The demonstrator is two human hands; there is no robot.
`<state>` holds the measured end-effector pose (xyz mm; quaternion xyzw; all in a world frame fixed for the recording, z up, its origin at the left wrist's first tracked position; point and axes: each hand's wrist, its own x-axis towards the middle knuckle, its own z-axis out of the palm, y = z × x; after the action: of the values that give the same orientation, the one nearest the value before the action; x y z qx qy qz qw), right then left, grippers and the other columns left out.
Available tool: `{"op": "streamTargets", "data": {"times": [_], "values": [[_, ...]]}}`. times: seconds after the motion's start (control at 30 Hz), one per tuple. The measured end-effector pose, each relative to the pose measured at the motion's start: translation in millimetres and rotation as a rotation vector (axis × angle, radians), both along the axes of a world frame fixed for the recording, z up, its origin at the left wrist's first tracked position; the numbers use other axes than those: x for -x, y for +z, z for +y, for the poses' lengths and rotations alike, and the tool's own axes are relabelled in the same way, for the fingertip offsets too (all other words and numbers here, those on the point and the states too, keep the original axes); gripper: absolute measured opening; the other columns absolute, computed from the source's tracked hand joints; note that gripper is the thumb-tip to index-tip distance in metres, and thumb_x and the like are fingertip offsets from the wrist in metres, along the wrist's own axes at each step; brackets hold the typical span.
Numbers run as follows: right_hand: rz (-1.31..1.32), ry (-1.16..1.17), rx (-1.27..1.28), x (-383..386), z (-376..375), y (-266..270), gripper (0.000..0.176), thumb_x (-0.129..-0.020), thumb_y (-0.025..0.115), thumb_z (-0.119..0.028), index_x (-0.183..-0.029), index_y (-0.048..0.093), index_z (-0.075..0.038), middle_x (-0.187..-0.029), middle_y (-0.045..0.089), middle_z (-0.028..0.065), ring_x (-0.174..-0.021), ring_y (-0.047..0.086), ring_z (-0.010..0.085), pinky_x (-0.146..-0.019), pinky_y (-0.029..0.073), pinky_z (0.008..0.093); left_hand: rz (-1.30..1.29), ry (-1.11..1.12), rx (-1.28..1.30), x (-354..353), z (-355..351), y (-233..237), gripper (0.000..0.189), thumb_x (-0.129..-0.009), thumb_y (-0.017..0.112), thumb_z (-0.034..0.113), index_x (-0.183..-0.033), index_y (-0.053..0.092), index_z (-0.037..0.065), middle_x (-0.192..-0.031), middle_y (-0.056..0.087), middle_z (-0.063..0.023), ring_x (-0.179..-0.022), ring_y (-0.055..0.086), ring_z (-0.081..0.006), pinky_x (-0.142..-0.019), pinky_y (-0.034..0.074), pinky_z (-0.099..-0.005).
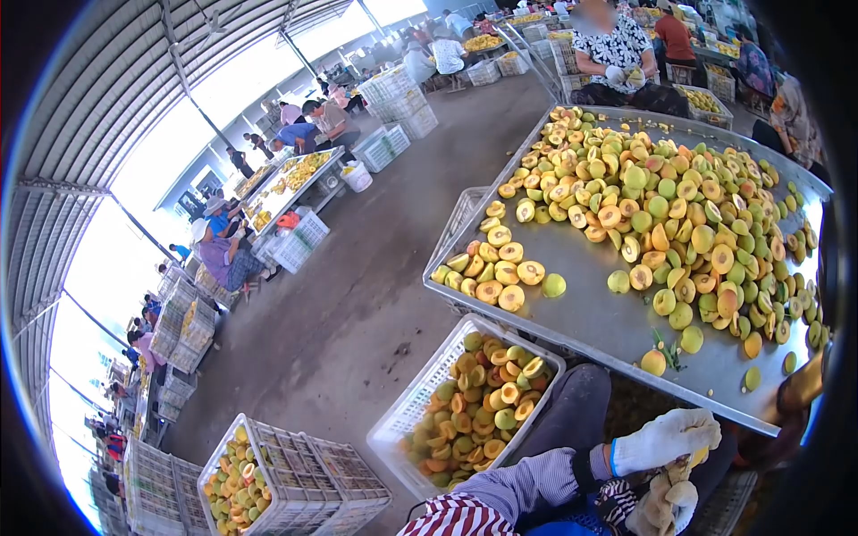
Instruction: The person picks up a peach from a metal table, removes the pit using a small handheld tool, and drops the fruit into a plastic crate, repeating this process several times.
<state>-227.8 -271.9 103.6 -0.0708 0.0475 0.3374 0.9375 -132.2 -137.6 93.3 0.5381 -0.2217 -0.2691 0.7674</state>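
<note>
At the lower right, my left hand (666, 441), in a white work glove, is closed with its fingers curled inward. A small yellow piece of peach (698, 457) shows at its fingertips, mostly covered by the gloves. Just below, my right hand (666, 506), in a soiled, worn glove, is curled close to the left one. What it holds is hidden. Both hands are over my lap, below the edge of a metal table (572, 308). On the table lies a large heap of halved and whole yellow-green peaches (661, 196), with a smaller group of halves (492, 268) at its left corner.
A white plastic crate (393, 429) of peach halves stands beside my leg (572, 402). Stacked crates (295, 464) with more fruit are at the lower left. Across the table sits a gloved person (617, 54). Other people work at tables (295, 183) along the concrete floor (375, 241).
</note>
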Motion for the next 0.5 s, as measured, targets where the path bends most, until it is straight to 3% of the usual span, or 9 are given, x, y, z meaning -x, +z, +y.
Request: {"op": "streamTargets", "data": {"times": [0.1, 0.23, 0.27, 0.37, 0.47, 0.5], "values": [[-0.006, -0.003, 0.178, -5, 6, 13, 0.010, -0.091, 0.052, -0.002, -0.095, 0.049, -0.011, -0.065, 0.044, 0.0050, -0.036, 0.037, 0.0132, -0.028, 0.034, 0.0283, 0.273, -0.182, 0.385, -1, -3, -2, 0.028, -0.099, 0.053, 0.031, -0.095, 0.060, 0.004, -0.082, 0.064, -0.0035, -0.074, 0.061, -0.0110, -0.066, 0.049, -0.0253], [0.017, 0.013, 0.112, -2, 3, 6, 0.010, -0.091, 0.051, -0.002, -0.094, 0.049, -0.011, -0.064, 0.044, 0.0047, -0.036, 0.037, 0.0133, -0.028, 0.034, 0.0282, -0.071, 0.053, -0.074, 4, 0, 2, 0.026, -0.096, 0.057, 0.028, -0.093, 0.062, 0.003, -0.083, 0.064, -0.0045, -0.074, 0.061, -0.0127, -0.067, 0.050, -0.0284], [0.019, 0.014, 0.093, -2, 3, 5, 0.010, -0.091, 0.051, -0.002, -0.094, 0.049, -0.011, -0.063, 0.044, 0.0046, -0.036, 0.037, 0.0134, -0.028, 0.034, 0.0282, -0.314, 0.197, -0.155, 6, 0, -1, 0.024, -0.096, 0.058, 0.027, -0.093, 0.063, 0.004, -0.075, 0.064, -0.0040, -0.067, 0.062, -0.0139, -0.064, 0.051, -0.0295], [0.024, 0.018, 0.033, -1, 2, 1, 0.010, -0.091, 0.051, -0.001, -0.094, 0.049, -0.011, -0.062, 0.044, 0.0044, -0.035, 0.037, 0.0134, -0.028, 0.034, 0.0281, -0.538, 0.433, -0.254, 14, -2, -1, 0.022, -0.094, 0.059, 0.026, -0.092, 0.063, 0.004, -0.072, 0.063, -0.0067, -0.064, 0.061, -0.0150, -0.064, 0.051, -0.0302], [0.022, 0.012, -0.036, 1, 1, -3, 0.011, -0.091, 0.050, -0.001, -0.094, 0.049, -0.011, -0.061, 0.044, 0.0042, -0.035, 0.038, 0.0135, -0.028, 0.034, 0.0280, -0.169, 0.212, -0.268, 12, 0, 11, 0.021, -0.094, 0.060, 0.025, -0.092, 0.064, 0.005, -0.074, 0.065, -0.0097, -0.067, 0.065, -0.0222, -0.064, 0.051, -0.0321], [0.023, 0.013, -0.082, 2, 4, -3, 0.011, -0.091, 0.050, -0.001, -0.094, 0.048, -0.011, -0.061, 0.044, 0.0042, -0.035, 0.038, 0.0135, -0.028, 0.034, 0.0280, -0.175, 0.227, -0.253, 13, 1, 12, 0.020, -0.094, 0.060, 0.024, -0.093, 0.064, 0.004, -0.077, 0.065, -0.0084, -0.068, 0.064, -0.0195, -0.065, 0.050, -0.0312]]}}
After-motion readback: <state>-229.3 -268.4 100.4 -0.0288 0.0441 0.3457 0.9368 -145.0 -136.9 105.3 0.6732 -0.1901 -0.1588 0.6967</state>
